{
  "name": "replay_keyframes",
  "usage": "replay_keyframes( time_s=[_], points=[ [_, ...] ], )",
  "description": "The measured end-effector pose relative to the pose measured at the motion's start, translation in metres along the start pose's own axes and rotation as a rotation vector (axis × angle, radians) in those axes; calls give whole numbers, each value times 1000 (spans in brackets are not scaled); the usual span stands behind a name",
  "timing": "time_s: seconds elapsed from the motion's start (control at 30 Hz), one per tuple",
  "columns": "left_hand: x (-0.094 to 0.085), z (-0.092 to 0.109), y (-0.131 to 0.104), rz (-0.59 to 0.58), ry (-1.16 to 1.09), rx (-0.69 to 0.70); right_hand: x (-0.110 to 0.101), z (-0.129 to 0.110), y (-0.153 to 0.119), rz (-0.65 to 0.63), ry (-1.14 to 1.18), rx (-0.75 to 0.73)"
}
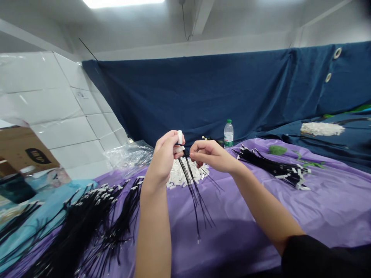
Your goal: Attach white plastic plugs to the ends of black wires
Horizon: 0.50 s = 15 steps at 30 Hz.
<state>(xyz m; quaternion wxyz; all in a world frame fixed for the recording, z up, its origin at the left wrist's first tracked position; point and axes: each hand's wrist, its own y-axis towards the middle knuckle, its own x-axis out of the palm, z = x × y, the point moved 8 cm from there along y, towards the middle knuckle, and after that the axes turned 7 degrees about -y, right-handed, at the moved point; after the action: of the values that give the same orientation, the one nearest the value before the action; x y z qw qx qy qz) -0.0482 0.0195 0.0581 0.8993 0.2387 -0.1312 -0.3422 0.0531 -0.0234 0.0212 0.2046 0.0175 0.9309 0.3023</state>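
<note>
My left hand point(165, 150) is raised in the middle, its fingers closed on a few thin black cords point(191, 185) with white plastic tabs point(180, 137) at their upper ends. The loose ends of these cords hang down over the purple cloth. Just to the right, my right hand point(213, 154) is closed in a pinch at a single black cord point(213, 180), which trails down to the right below the fingers. Its fingertips partly hide the grip. Behind and below both hands lies a pile of small white plastic pieces point(185, 173).
Bundles of black cords with white ends point(84, 216) lie on the left, and another bundle point(275, 166) on the right. A water bottle point(228, 134) stands behind. Clear plastic point(130, 154), a cardboard box point(26, 148) and purple cloth point(327, 197) surround the work.
</note>
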Motion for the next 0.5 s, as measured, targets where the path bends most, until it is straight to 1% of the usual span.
replay_keyframes(
  time_s=[0.13,0.2,0.37,0.43,0.5],
  points=[
    [-4,-1,4,17,-56,5,7,0,0,-20,27,18],
    [-6,-1,5,28,-90,2,11,-2,0,-56,126,9],
    [-9,-6,7,39,-160,-54,16,-7,-2,-200,505,-19],
    [-9,-6,7,33,-175,-62,16,-6,-4,-252,553,-12],
    [-9,-7,8,26,-181,-67,13,-5,-5,-257,559,-26]
  ],
)
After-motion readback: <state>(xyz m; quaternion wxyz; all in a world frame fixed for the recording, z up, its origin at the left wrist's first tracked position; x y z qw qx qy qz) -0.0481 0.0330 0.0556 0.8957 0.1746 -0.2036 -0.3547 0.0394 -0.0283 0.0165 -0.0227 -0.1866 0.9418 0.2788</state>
